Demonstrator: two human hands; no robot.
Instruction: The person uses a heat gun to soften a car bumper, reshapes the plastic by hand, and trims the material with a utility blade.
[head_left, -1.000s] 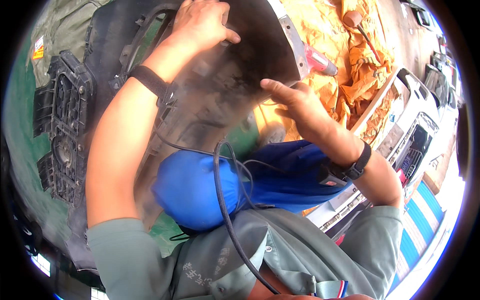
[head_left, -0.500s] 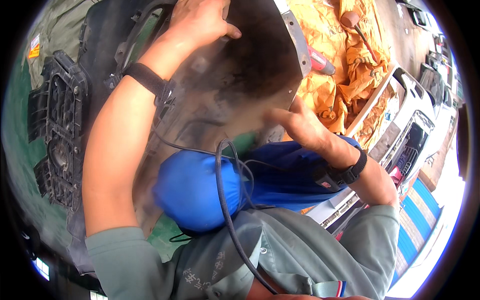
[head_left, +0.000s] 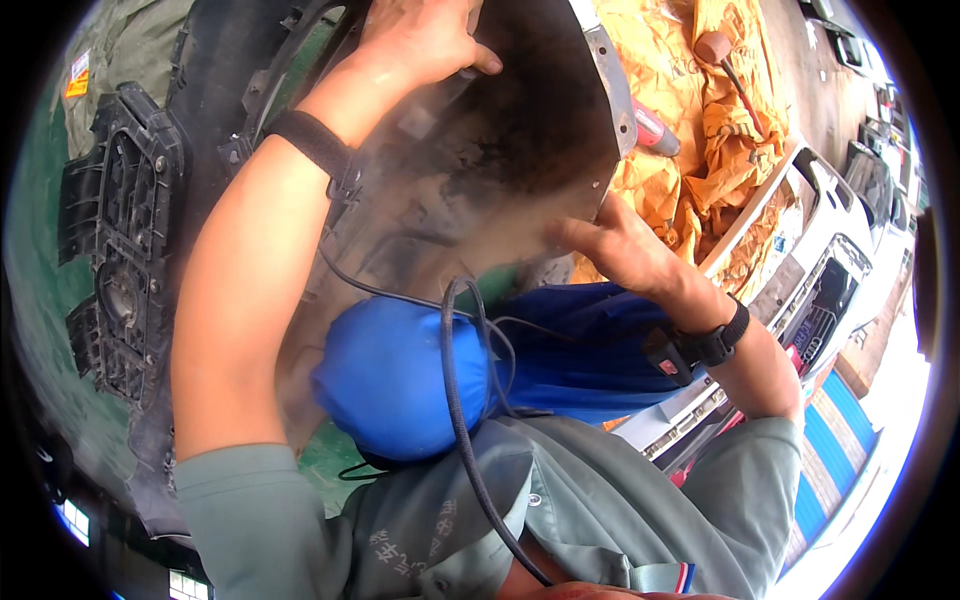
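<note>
A large black plastic car panel (head_left: 525, 120), with a dusty inner face and a metal strip along its right edge, fills the upper middle. My left hand (head_left: 425, 40) is high on it, fingers bent and thumb out; what lies under the fingers is unclear. My right hand (head_left: 615, 245) grips the panel's lower right edge, its fingers partly hidden and its thumb over the inner face. Pale dust hazes the space between them. A black cable (head_left: 455, 390) loops in front of my chest, over rounded blue cloth (head_left: 395, 370) below the panel.
A black slatted plastic part (head_left: 125, 250) is at left, near a drab cover (head_left: 110, 40). At right lie crumpled orange paper (head_left: 740, 170), a red-and-grey tool (head_left: 655, 130), a long-handled mallet (head_left: 713, 46) and white bumper parts (head_left: 835, 215). A blue-striped surface (head_left: 835, 450) shows lower right.
My right hand has shifted a little rightward and down along the panel's edge. My left hand and the panel's top have moved slightly right. Dust haze has thickened by the right hand.
</note>
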